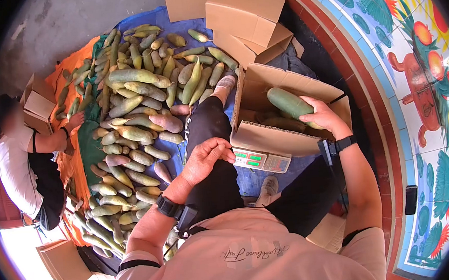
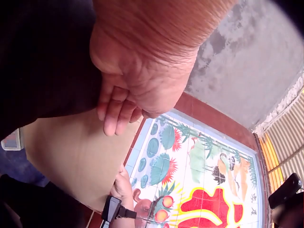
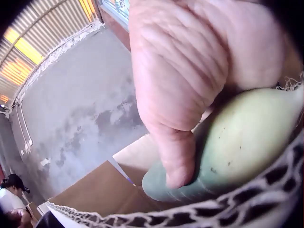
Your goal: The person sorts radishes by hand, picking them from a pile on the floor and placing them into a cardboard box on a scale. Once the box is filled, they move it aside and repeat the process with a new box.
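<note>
In the head view my right hand (image 1: pixel 322 114) grips a large green radish (image 1: pixel 287 102) by its near end, at the mouth of an open cardboard box (image 1: pixel 281 138). Seen from the right wrist, the thumb lies along the skin of the radish (image 3: pixel 237 142), which fades from dark green to pale toward its root end. More radishes lie inside the box, partly hidden by its wall. My left hand (image 1: pixel 205 158) holds nothing, its fingers loosely curled above my leg and close to a digital scale (image 1: pixel 261 160) with lit green displays beside the box.
A big heap of green radishes (image 1: pixel 133 104) covers blue and orange sheets on the left. Another person (image 1: pixel 25 154) sits beyond it. Cardboard boxes (image 1: pixel 244 13) stand at the back, and a painted tile wall (image 1: pixel 413 90) curves along the right.
</note>
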`<state>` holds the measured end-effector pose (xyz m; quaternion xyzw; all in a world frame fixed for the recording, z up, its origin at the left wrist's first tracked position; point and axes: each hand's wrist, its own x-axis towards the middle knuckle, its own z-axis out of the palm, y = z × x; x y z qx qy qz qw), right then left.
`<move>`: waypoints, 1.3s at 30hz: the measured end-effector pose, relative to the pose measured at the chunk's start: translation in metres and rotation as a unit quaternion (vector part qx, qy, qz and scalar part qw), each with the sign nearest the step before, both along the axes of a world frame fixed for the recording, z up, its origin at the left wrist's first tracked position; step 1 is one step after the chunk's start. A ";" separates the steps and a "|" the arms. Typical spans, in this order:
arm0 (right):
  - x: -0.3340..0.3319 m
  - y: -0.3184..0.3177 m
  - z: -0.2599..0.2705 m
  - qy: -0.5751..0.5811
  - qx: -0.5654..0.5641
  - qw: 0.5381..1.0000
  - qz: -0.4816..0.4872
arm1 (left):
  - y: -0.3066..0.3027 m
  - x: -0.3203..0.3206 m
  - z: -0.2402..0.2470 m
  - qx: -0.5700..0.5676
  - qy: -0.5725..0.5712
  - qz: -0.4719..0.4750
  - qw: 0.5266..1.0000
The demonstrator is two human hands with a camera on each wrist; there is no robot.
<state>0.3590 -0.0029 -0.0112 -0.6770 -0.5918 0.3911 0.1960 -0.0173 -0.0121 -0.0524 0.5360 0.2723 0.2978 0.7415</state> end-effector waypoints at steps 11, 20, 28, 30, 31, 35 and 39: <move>0.026 0.007 -0.011 0.025 0.041 0.998 -0.047 | 0.000 0.005 0.000 -0.002 0.000 -0.009 1.000; -0.025 -0.041 0.017 -0.208 0.218 0.952 0.057 | -0.002 0.002 0.002 0.010 0.004 0.007 1.000; -0.045 -0.069 0.005 -0.246 0.243 0.938 -0.020 | -0.003 -0.013 0.011 -0.032 -0.028 0.054 0.998; -0.045 -0.069 -0.001 -0.259 0.271 0.927 -0.029 | -0.003 -0.024 0.006 -0.029 -0.046 0.093 0.994; -0.046 -0.069 0.000 -0.269 0.258 0.928 -0.032 | -0.001 -0.031 0.006 -0.020 -0.049 0.115 0.992; -0.040 -0.070 -0.011 -0.285 0.235 0.927 -0.059 | 0.008 -0.071 -0.023 -0.049 0.006 0.242 0.969; -0.041 -0.069 -0.014 -0.286 0.222 0.930 -0.068 | 0.010 -0.122 -0.096 -0.073 0.292 0.273 0.914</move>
